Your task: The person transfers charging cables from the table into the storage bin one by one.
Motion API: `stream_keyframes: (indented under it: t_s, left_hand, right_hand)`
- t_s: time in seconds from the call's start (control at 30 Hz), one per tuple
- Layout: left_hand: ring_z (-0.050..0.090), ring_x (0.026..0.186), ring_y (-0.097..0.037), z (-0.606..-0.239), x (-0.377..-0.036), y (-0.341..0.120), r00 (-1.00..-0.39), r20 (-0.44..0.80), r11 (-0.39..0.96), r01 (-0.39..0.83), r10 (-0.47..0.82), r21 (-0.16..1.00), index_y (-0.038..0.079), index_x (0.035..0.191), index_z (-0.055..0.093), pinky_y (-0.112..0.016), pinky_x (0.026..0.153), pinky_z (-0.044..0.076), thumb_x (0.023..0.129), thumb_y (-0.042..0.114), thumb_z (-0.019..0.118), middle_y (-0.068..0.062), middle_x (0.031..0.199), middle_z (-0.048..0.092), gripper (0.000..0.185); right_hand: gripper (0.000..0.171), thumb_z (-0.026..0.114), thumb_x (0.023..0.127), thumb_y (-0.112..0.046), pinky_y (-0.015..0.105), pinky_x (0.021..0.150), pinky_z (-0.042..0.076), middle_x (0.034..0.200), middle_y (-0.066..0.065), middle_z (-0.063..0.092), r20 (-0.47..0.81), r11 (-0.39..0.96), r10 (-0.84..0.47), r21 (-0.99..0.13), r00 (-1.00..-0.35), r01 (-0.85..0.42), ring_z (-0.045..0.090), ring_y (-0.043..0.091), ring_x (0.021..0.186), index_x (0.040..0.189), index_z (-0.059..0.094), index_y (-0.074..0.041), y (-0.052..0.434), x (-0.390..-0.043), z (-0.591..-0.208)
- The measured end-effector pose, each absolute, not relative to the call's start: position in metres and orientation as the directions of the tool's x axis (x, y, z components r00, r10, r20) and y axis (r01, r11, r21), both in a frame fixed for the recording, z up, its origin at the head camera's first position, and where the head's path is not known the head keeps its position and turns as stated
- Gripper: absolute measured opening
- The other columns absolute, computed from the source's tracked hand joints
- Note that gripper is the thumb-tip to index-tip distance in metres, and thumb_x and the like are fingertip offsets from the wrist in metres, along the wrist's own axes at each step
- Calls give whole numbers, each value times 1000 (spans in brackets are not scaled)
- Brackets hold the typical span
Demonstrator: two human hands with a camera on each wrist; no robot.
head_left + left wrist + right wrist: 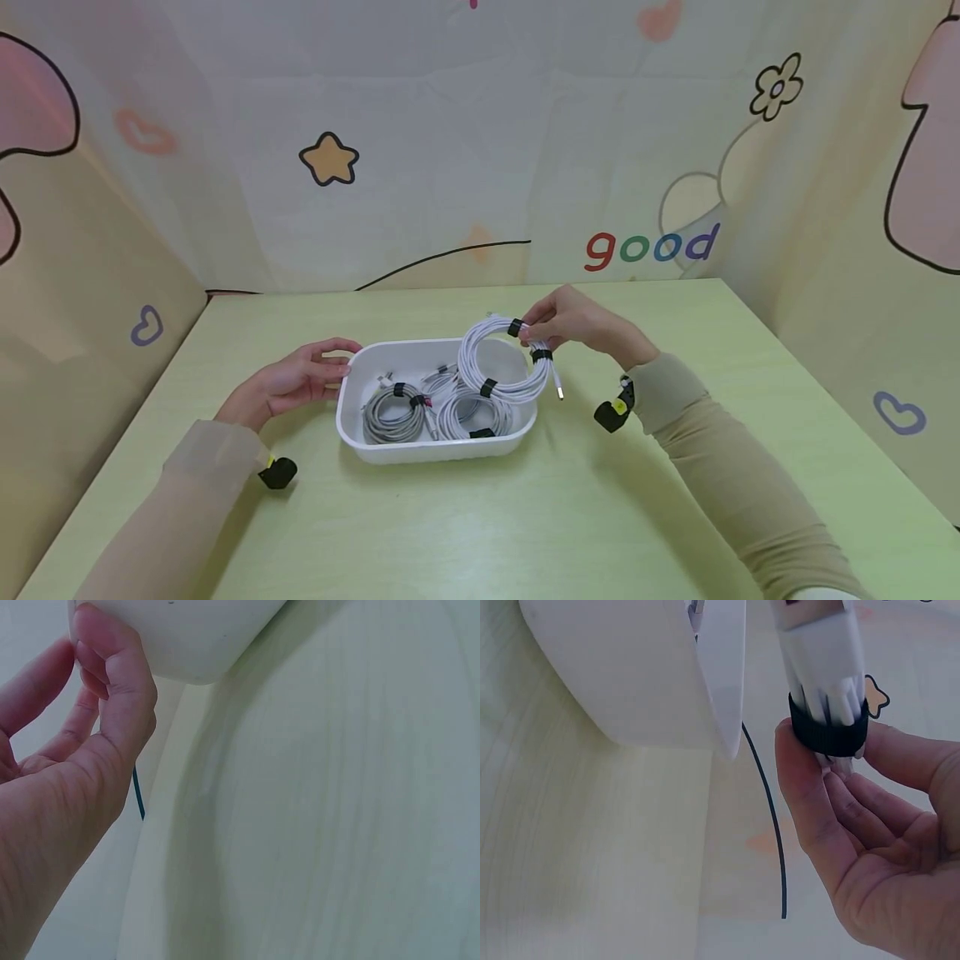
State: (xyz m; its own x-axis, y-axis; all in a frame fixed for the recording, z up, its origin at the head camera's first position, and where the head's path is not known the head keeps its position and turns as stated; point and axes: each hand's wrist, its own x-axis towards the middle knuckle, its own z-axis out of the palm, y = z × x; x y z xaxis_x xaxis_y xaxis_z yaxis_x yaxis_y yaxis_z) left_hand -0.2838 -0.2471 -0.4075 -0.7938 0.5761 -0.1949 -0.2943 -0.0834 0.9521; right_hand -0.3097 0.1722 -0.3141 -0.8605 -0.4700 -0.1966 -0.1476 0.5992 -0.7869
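My right hand [573, 321] pinches a coiled white cable [467, 367] at one of its black straps [829, 731]. This coil hangs tilted over the right end of a white box [442, 452], with a metal plug [559, 393] sticking out to the right. Inside the box lie a grey cable coil [390, 429], left, and a lighter cable coil [450, 423], partly covered by the raised one. At the box's left end, my left hand [300, 379] holds the rim. In the left wrist view its fingers [124, 675] bend against the outer wall.
The box stands on a pale wooden table [450, 525]. A printed curtain [435, 167] rises behind the table and along both sides. Each wrist carries a small black camera [279, 472].
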Motion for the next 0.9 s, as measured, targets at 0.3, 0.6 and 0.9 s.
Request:
stream_keyframes:
  t_s: [0.3, 0.6, 0.9]
  left_hand:
    - [63, 91, -13, -407, -283, -245, -794, -206, -79, -304, 572, 949, 12, 123, 48, -33, 83, 57, 97, -1, 49, 0, 100, 67, 29]
    - [63, 93, -13, -404, -282, -244, -799, -214, -52, -291, 562, 955, 14, 123, 48, -35, 86, 57, 97, 2, 51, 1, 103, 66, 29]
    - [61, 101, -26, -374, -273, -235, -932, -55, 418, 107, 357, 902, 1, 131, 45, -42, 85, 56, 98, 20, 57, -17, 117, 58, 40]
  right_hand:
    - [24, 70, 88, -14, 28, 70, 57, 93, 8, 73, -191, 573, -514, -802, -836, -169, 64, 15, 74, 108, 70, -1, 152, -306, -320]
    - [33, 66, 92, -23, 38, 81, 58, 105, 18, 72, -57, 669, -498, -660, -865, -342, 70, 24, 86, 116, 67, 0, 144, -301, -317]
    - [58, 59, 95, -39, 51, 110, 38, 144, 14, 50, 299, 744, -443, -404, -845, -533, 45, 33, 133, 143, 46, -8, 166, -289, -288]
